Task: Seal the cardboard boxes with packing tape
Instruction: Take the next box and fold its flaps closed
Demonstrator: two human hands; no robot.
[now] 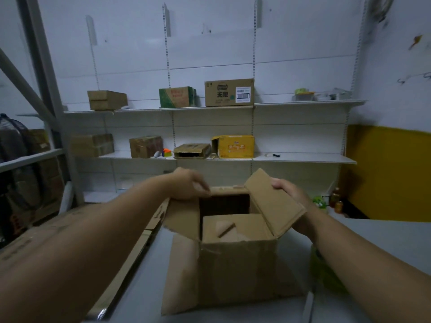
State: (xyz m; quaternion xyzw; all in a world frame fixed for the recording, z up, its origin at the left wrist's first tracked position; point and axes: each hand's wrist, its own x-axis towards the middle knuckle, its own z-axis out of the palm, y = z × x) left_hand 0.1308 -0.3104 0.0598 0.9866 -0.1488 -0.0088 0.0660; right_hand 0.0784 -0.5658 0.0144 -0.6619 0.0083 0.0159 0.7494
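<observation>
An open brown cardboard box (238, 271) stands on the grey table (384, 238) right in front of me. Its near flap is folded down inside and its left flap (182, 217) lies spread outward. My left hand (189, 185) reaches over the far left corner and grips the far flap's edge. My right hand (291, 194) holds the raised right flap (272, 201) from behind, fingers curled over its top edge. No tape roll is visible.
Flattened cardboard (70, 229) lies left of the table. White wall shelves (303, 158) behind hold several boxes, brown, green (177, 96) and yellow (233, 146). Something yellow-green (324, 271) sits on the table under my right forearm. Bottles (335, 200) stand at the far right.
</observation>
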